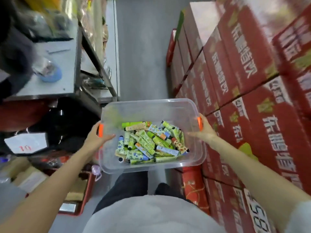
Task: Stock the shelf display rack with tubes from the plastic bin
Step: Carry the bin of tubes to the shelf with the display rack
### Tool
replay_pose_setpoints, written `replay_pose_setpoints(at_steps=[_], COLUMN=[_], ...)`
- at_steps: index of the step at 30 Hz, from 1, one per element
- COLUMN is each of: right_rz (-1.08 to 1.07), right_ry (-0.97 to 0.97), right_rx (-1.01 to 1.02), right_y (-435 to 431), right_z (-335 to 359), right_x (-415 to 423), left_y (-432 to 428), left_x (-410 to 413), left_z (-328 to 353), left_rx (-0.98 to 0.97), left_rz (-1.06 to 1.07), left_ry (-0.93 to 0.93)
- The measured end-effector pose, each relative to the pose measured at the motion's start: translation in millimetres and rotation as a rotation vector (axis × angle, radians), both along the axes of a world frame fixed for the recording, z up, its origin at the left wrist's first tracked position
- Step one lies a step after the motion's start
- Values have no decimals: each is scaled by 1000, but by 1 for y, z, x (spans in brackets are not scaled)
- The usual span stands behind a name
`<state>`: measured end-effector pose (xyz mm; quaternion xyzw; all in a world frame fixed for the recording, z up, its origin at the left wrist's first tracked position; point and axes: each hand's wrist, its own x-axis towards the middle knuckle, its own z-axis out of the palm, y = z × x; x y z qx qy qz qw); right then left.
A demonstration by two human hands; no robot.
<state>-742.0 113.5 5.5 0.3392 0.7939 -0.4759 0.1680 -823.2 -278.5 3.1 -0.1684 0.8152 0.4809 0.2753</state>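
Observation:
I carry a clear plastic bin [151,105] in front of my body, above the grey aisle floor. Several small tubes [151,143], mostly green with patterned wrappers, lie heaped in its near half. My left hand [97,137] grips the bin's left side at an orange latch, thumb inside the wall. My right hand [204,130] grips the right side at the other orange latch. No display rack can be made out in view.
Stacked red drink cartons [244,81] wall in the right of the aisle. On the left stands a grey metal counter [55,78] with a blue-based item, a dark shape below it, and boxes on the floor. The grey floor [143,56] runs ahead between them.

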Motion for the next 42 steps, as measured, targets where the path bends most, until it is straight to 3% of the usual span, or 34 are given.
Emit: replay_pose_setpoints(at_steps=[13,29,34,42], right_rz=[-250,-79,-58,-152], right_ry=[-135,-158,-179,-143], right_rx=[110,38,112,33], right_y=[94,204,225,258], right_z=[9,1,-12,22], right_x=[-308,-756,-892,-1075], left_y=[113,211,232,280], left_x=[-331,-711,-860,-1088], left_z=[4,14,10,40], left_rx=[-80,-30,-39,-59], left_rz=[81,307,272,253], left_ry=[4,-7,-6,50])
